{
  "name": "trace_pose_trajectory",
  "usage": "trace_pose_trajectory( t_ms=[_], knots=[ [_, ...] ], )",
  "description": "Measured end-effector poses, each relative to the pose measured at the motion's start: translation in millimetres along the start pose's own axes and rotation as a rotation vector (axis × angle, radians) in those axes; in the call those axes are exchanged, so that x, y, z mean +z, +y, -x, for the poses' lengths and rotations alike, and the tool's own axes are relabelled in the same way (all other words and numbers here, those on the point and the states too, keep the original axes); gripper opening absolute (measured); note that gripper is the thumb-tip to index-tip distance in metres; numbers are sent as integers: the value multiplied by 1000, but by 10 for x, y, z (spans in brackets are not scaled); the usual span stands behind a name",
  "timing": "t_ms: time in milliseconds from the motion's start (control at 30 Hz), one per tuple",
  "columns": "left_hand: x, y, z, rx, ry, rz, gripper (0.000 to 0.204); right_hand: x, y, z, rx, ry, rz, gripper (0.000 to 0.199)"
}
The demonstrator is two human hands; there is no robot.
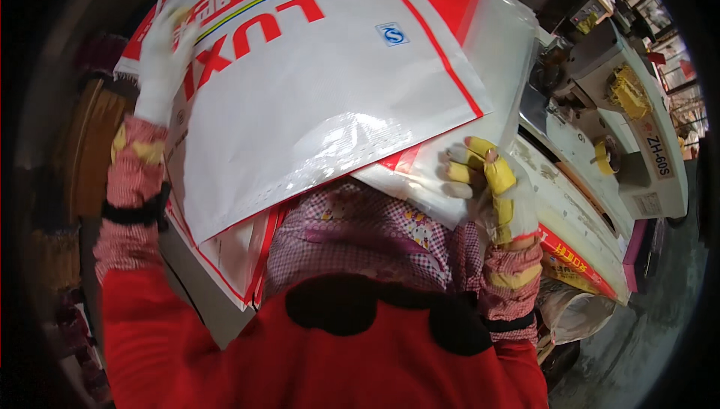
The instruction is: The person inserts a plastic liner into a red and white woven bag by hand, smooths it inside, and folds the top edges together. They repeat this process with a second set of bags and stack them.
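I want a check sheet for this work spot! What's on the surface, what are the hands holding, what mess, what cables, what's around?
Surface: white bench at right, scuffed, running away from the person.
Job's things: stack of large white woven plastic sacks with red borders, held up; a clear inner liner sticks out at their right edge.
Clutter: roll of yellow tape and a yellow part on the grey-white sewing machine; more red-printed sacks under the bench edge.
Grippers: left hand in a white glove grips the sacks' far left edge; right hand, fingers taped yellow, grips the near right edge.
Cables: nothing seen.
Surroundings: brown wooden piece at left; grey floor.
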State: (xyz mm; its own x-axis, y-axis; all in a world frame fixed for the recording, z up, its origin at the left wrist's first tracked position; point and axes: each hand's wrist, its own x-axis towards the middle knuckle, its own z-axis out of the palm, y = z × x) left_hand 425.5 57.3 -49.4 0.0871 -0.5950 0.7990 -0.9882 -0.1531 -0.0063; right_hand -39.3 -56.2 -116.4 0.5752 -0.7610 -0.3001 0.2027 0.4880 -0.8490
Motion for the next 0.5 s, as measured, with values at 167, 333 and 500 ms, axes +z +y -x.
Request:
trace_pose_trajectory(
  t_ms=[167, 333, 500],
  knots=[
    [-575, -307, 1709, -1287, -461, 854, 27, 275, 34, -462, -79, -178, -290, 64],
    [-704, 400, 2145, -1378, -448, 781, 32, 150, -15, -927, 2, -102, -246, 69],
    [-752, 540, 2450, -939, -292, 989, 40, -56, 194, -1080, -763, 100, 1142, 75]
  ],
)
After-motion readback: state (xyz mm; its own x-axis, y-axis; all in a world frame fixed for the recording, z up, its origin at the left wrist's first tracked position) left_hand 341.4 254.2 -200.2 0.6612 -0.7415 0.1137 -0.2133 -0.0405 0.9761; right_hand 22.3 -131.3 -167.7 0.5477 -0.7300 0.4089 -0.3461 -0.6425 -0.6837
